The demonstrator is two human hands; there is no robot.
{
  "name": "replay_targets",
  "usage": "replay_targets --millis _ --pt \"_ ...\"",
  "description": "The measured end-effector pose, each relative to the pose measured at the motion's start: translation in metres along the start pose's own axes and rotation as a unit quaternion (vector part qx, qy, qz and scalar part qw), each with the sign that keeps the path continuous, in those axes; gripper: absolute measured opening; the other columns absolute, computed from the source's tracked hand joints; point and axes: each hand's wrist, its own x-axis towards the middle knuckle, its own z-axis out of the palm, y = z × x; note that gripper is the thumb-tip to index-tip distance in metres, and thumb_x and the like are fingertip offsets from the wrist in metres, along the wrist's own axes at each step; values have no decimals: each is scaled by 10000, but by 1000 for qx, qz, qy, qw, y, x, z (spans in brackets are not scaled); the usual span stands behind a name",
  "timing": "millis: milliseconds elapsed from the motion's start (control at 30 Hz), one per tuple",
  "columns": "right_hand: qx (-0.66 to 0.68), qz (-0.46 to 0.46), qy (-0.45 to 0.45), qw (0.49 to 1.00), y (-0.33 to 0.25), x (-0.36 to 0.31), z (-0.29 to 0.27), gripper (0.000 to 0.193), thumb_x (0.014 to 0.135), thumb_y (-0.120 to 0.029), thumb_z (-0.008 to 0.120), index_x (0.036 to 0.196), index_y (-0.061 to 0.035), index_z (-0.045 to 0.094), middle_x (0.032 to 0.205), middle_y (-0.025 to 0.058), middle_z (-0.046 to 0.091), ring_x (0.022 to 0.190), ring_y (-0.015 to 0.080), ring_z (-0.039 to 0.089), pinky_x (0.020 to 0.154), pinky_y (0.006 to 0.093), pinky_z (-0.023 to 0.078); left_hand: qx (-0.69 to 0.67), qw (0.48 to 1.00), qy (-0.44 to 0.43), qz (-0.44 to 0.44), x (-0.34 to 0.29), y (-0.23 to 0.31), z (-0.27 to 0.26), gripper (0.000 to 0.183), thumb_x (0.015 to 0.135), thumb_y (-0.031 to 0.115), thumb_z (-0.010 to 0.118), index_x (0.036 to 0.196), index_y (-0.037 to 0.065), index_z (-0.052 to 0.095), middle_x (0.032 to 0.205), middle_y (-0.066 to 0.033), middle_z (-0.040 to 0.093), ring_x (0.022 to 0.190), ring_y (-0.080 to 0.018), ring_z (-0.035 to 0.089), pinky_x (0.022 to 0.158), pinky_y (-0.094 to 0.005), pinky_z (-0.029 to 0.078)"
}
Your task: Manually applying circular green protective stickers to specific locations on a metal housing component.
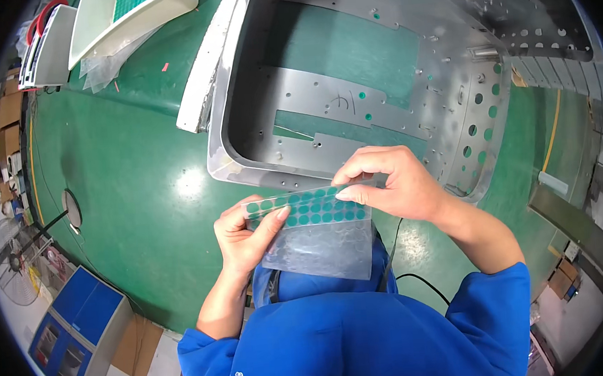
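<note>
A clear sheet of round green stickers (315, 208) is stretched between my two hands, in front of my body. My left hand (241, 240) pinches its left end, the thumb lying on top near the first dots. At the upper right edge, the thumb and fingertips of my right hand (396, 185) are pressed together over a green dot; whether that dot is lifted off cannot be made out. Below the dots hangs a plain transparent part (320, 248). Just beyond my hands stands a large grey metal housing (265, 168) with round holes and cut-outs in its panels.
A white foam block (204, 90) lies along the housing's left side. Farther left, a pale bin (88, 35) holds green material. A blue-and-grey cabinet (79, 312) stands at lower left, near a fan (13, 260). Black cable (423, 282) runs beside me on the right.
</note>
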Motion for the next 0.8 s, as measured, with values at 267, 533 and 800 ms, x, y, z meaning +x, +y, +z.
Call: replay_targets --millis 267,533,800 --pt "-14 -38 119 992 7 -9 17 93 707 1 602 797 -24 603 773 87 618 689 177 599 593 255 453 0 999 8 -31 0 1 0 52 700 4 667 713 -8 618 616 -14 554 550 -50 469 486 -191 343" --pt "-288 -297 183 892 17 -7 19 144 637 48 588 763 -18 570 776 89 618 659 201 600 557 270 462 -42 995 28 -87 2 4 4 80 715 17 661 776 -12 620 646 -13 578 557 -39 481 505 -178 361" --pt "-80 -146 93 982 22 8 10 36 724 1 566 746 8 537 816 116 600 744 189 591 659 279 464 -30 991 64 -112 -5 -4 -2 96 708 28 671 789 3 625 666 2 600 582 -34 498 535 -178 390"
